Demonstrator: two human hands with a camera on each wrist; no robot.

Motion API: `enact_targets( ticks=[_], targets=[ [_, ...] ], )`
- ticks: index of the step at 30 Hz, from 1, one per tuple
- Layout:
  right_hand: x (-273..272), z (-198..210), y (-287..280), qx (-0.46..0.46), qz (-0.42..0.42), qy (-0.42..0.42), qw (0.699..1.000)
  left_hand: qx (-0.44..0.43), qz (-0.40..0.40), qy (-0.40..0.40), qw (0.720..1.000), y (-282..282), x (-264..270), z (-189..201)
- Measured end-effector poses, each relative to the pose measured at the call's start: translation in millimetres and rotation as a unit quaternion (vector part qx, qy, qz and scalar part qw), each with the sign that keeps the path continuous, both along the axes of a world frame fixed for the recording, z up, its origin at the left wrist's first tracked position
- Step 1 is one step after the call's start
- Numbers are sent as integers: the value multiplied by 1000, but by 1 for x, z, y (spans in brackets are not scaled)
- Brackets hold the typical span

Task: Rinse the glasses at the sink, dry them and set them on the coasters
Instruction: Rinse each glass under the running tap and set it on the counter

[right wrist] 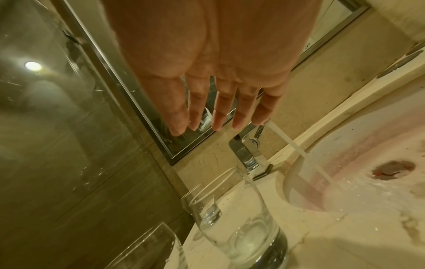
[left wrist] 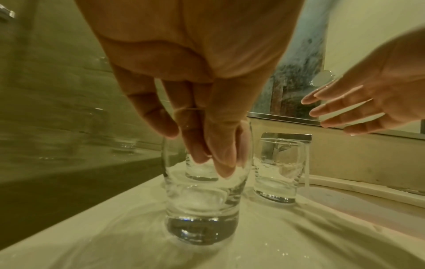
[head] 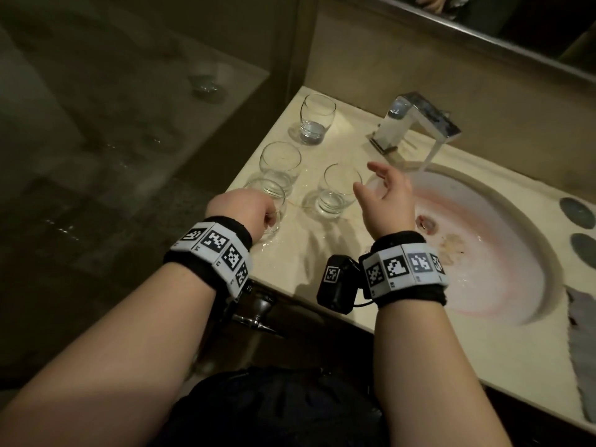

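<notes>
My left hand pinches the rim of the nearest glass; my right hand hovers with fingers spread, holding nothing. Four glasses stand on the counter.

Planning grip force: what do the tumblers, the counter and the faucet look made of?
Tumblers, like the one the left hand pinches: clear glass with thick bases, see-through with bright glints. Counter: seemingly polished cream stone, faintly veined, wet sheen. Faucet: metal, probably chromed, mirror-bright. Right hand holds nothing.
</notes>
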State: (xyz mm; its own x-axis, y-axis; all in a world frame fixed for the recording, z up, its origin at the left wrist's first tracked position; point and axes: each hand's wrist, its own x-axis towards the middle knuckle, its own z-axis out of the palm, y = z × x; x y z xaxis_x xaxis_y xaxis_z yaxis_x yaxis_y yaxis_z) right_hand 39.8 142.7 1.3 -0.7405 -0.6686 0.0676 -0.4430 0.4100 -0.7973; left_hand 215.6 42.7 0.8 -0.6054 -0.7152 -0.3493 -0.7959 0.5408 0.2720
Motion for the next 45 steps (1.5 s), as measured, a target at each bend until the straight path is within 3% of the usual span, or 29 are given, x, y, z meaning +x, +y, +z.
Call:
enact_targets(
  ticks=[10, 18, 24, 28, 32, 38, 45],
  targets=[
    [-3, -2, -2, -17, 26, -17, 999, -58, -34, -41, 997, -1, -14, 1],
    [-57, 24, -21, -2, 121, -34, 992, -95, 71, 68, 991, -6, -30, 34],
    [-113, 37, -80, 51, 163, -88, 981, -125, 92, 56, 986, -20, -73, 63],
    [-139, 20, -134, 86, 176, -183, 963, -139, 125, 62, 980, -35, -103, 77],
    [-152, -5, -175, 149, 234, -157, 948, -141, 157, 52, 976, -48, -115, 77],
    [-154, -36, -213, 151, 304, -211, 917, -119, 189, 36, 974, -63, -111, 65],
    [-151, -51, -228, 108, 309, -203, 923, -84, 208, 64, 972, -76, -105, 57]
  ],
)
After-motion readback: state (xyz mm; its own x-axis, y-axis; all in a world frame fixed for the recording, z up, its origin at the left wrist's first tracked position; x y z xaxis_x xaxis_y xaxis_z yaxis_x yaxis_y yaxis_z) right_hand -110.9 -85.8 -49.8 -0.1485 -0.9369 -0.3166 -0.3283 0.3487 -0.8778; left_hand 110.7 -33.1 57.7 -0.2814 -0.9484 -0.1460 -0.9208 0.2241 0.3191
